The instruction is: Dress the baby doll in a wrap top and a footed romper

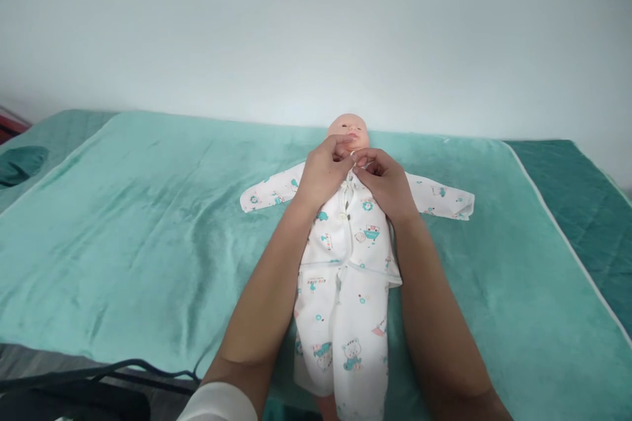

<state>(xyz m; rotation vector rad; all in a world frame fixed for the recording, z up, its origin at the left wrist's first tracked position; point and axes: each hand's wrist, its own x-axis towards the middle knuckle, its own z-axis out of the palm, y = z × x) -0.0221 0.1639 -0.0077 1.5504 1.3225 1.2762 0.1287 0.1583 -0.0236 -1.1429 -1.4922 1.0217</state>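
A baby doll (348,127) lies on its back on a teal towel (148,223), head toward the wall, arms spread. It wears a white printed jacket (340,230) and matching white trousers (340,329). My left hand (323,171) pinches the jacket's collar at the doll's neck, fingers closed. Right beside it, my right hand (385,181) grips the opposite edge of the collar, fingers curled. Both hands meet just under the doll's chin and cover the top of the jacket's front.
The towel covers a bed with a darker green quilted cover (582,197) showing at the right. A dark green cloth (20,164) lies at the far left. A black cable (123,368) runs along the near left edge. A plain wall stands behind.
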